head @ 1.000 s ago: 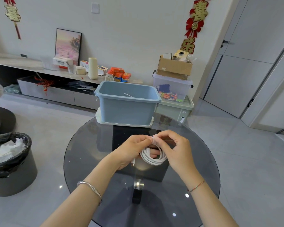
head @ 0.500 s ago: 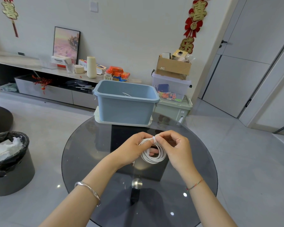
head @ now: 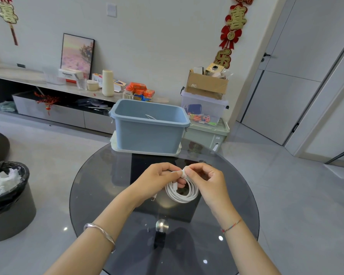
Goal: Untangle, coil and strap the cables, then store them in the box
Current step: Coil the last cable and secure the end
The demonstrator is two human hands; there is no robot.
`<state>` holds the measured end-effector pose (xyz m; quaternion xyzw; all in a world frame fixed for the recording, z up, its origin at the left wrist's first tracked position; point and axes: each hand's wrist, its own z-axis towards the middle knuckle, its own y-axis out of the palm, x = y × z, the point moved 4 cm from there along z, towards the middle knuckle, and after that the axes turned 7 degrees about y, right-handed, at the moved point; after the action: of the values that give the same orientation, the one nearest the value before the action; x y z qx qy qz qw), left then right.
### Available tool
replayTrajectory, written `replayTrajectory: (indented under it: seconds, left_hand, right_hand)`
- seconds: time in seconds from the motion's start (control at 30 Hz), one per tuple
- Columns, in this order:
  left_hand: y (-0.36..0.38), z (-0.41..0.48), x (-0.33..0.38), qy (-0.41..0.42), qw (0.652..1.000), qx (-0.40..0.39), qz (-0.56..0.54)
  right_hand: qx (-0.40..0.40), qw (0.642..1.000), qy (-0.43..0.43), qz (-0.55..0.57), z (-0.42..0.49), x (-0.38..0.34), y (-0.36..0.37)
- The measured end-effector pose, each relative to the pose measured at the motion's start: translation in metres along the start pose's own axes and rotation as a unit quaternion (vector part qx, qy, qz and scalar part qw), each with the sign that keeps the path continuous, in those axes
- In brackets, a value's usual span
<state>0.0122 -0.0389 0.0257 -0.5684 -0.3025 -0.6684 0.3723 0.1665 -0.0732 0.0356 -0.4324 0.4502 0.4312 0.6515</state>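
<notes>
A coiled white cable (head: pixel 184 193) hangs between both hands above the round glass table (head: pixel 99 181). My left hand (head: pixel 157 179) grips the top of the coil, fingers curled round it. My right hand (head: pixel 205 179) pinches a white strap (head: pixel 184 173) wrapped round the top of the coil. One plug end sticks out below my left hand. The blue box (head: pixel 149 132) stands open at the far edge of the table on a pale lid, with a bit of white cable (head: pixel 150 116) showing inside.
A black-lined bin (head: pixel 8 199) with white paper stands on the floor at the left. Behind the table are stacked storage boxes (head: pixel 205 116) and a low cabinet (head: pixel 48 90) with bottles and packets. Doors are at the right.
The coil and both hands stay in nearly the same place. My right fingers have worked the strap tighter round the top of the coil.
</notes>
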Motion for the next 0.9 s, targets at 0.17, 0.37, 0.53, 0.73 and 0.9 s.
replayTrajectory:
  seconds: [0.17,0.37,0.53,0.73,0.9]
  left_hand:
    - [0.001,-0.001,-0.001,0.019,1.0,0.0,0.021]
    - [-0.001,0.0,0.0,0.018,1.0,-0.005,0.013]
    - [-0.011,0.001,0.001,0.015,0.999,-0.002,0.04]
    - [-0.019,0.002,0.007,0.044,0.994,0.001,0.097]
    - [-0.037,0.006,0.015,0.021,0.998,0.007,0.055]
  right_hand:
    - [-0.022,0.992,0.087,0.088,-0.001,0.009,0.003]
    - [0.012,0.993,-0.071,-0.089,-0.003,-0.005,0.002]
    - [-0.031,0.973,-0.103,-0.204,-0.007,-0.015,0.005]
    - [-0.005,0.934,-0.147,-0.327,-0.006,-0.024,0.014]
    - [-0.001,0.969,-0.094,-0.23,0.006,-0.022,0.019]
